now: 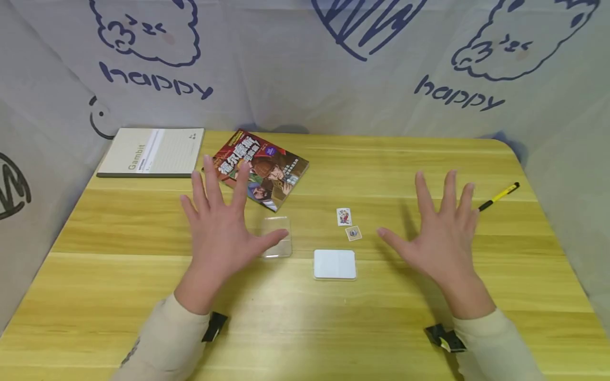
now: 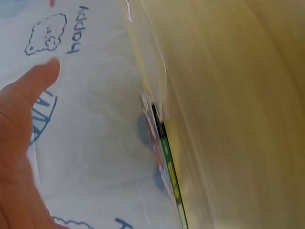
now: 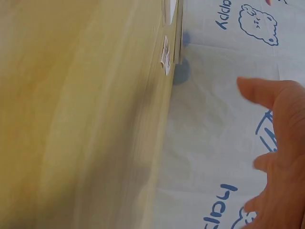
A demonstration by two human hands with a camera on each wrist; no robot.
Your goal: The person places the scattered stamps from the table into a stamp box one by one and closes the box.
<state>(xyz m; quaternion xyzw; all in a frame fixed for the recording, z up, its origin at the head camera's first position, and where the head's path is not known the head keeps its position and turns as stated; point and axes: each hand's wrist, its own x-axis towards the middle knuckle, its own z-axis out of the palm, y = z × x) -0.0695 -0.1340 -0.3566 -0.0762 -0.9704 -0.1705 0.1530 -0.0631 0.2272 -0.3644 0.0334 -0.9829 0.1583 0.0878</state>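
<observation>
Both hands are raised over the table with fingers spread and nothing in them. My left hand (image 1: 221, 235) overlaps a clear plastic lid (image 1: 284, 248) in the head view, its thumb across the lid. To the right, my right hand (image 1: 443, 241) has its thumb pointing at two small cards. One is a picture card (image 1: 343, 217), the other a smaller card with a round emblem (image 1: 353, 233). Between the hands lies a white rectangular stack in a clear case (image 1: 334, 264). The left thumb (image 2: 40, 78) and right thumb (image 3: 259, 90) also show in the wrist views.
A comic-style book (image 1: 267, 172) lies at the back, left of centre, with a Gambit notebook (image 1: 151, 152) beside it. On the right is a yellow and black pen (image 1: 500, 195). A white cloth with drawings (image 1: 305, 90) hangs behind the wooden table (image 1: 305, 338).
</observation>
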